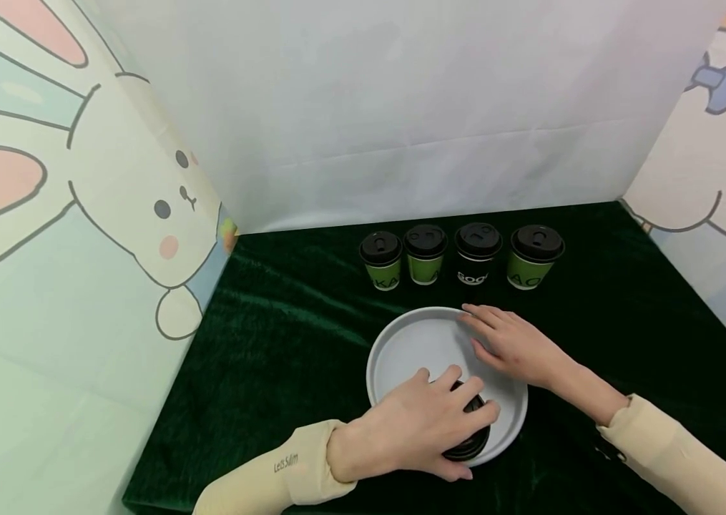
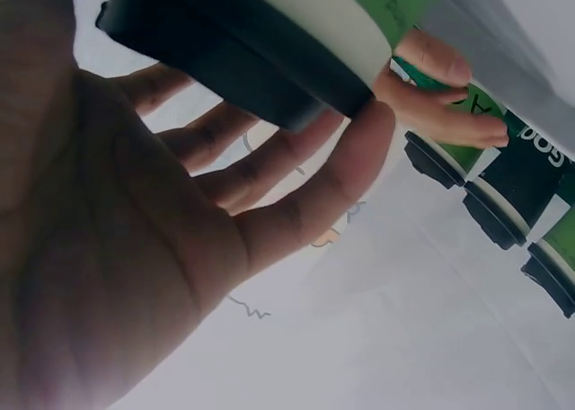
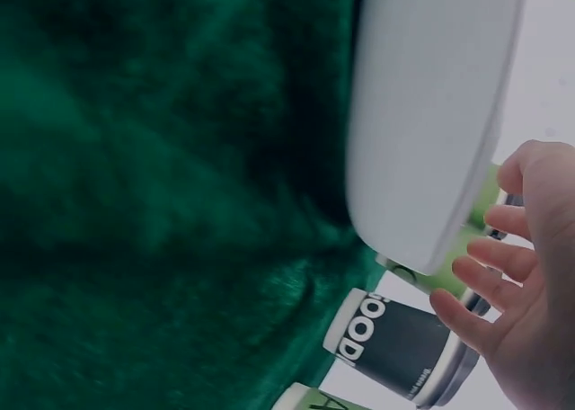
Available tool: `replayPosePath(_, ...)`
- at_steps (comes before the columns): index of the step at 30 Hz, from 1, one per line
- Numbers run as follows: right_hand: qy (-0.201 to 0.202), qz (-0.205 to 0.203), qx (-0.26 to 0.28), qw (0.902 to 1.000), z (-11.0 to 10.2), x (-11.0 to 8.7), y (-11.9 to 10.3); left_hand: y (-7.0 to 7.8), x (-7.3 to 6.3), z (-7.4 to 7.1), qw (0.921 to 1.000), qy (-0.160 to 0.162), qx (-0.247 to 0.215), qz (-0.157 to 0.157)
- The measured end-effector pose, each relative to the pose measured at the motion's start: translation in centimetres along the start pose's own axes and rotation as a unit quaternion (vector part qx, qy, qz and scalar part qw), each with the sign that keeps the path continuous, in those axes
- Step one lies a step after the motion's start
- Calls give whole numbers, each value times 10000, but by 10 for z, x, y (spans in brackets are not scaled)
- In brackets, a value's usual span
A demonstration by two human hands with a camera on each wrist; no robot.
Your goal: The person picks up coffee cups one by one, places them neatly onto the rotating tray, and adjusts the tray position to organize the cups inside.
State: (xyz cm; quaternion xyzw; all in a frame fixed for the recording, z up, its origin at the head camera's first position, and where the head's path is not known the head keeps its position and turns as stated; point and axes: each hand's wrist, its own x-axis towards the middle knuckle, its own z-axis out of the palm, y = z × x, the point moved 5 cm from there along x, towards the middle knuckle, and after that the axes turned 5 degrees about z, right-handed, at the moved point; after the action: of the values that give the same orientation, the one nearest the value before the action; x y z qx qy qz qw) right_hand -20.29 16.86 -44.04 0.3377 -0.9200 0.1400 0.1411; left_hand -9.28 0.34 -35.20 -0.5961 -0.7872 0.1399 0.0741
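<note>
A cup (image 1: 468, 449), mostly hidden under the gripping left hand (image 1: 423, 423), is at the near right edge of the tray (image 1: 410, 350). The right hand (image 1: 518, 346), fingers extended, is at its far right rim; four cups (image 1: 478, 244) stand beyond.

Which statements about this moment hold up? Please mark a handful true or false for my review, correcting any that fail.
1. Four lidded cups stand beyond the tray. True.
2. All four of them are green. False: one is a black cup, with green ones on both sides.
3. The left hand grips a fifth cup by its lid. True.
4. Both hands hold cups. False: the right hand holds none and is at the tray's rim.
5. The tray is round. True.
6. The tray sits on bare wood. False: green cloth lies under it.
</note>
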Motion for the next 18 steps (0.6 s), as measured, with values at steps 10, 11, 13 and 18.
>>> replayPosePath(10, -277, 50, 88, 9996, 10, -12, 3, -31, 9, 7, 9931, -290, -1074, -367)
replayPosePath(11, -297, 53, 81, 9995, 11, -13, 3, -38, 10, 8, 9899, -341, -1323, -372)
replayPosePath(13, -284, 35, 47, 9996, 12, -15, 4, -57, 13, 12, 9852, -286, -1645, -397)
replayPosePath(18, -207, 67, 3, 9998, 16, -18, 4, -117, 16, 35, 9808, 405, -1702, -862)
